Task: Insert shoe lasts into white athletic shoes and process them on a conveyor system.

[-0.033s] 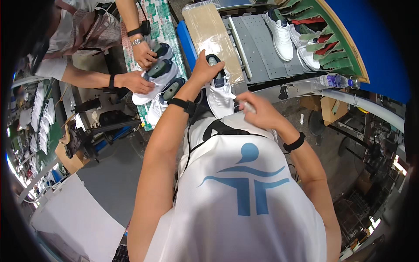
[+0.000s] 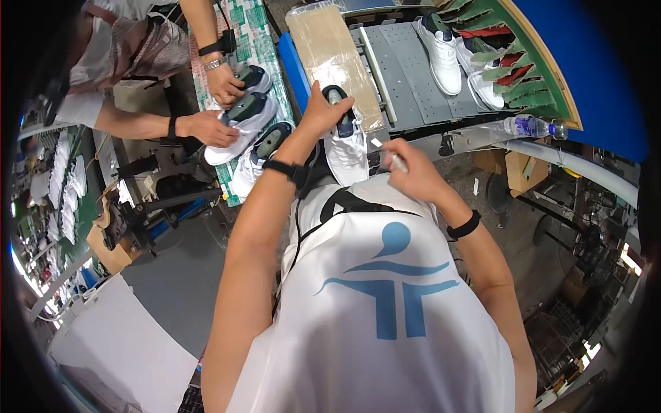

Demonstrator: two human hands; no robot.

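Observation:
My left hand (image 2: 323, 113) grips a white lace-up shoe (image 2: 346, 157) at its dark-lined heel collar; the toe points toward my body. A greyish-green form (image 2: 334, 97) fills the shoe's opening. In my right hand (image 2: 415, 172) is a slim pale stick-like tool (image 2: 399, 164) with a flat white tip (image 2: 376, 142); its exact kind is unclear. That tip stands just right of the shoe, apart from it. To the left, a co-worker's hands (image 2: 210, 129) hold another white shoe (image 2: 241, 127).
More white shoes (image 2: 444, 62) lie on a grey perforated conveyor (image 2: 403, 69) beside a green-fringed machine opening (image 2: 544, 76). A tape-covered board (image 2: 334, 48) is before me. A plastic bottle (image 2: 527, 127) lies on the right rail. A patterned table (image 2: 251, 27) carries shoes at left.
My right hand has drawn the tool's white tip away from the shoe's side, slightly to the right and up. The co-worker's shoe has shifted slightly left. My left hand keeps its hold.

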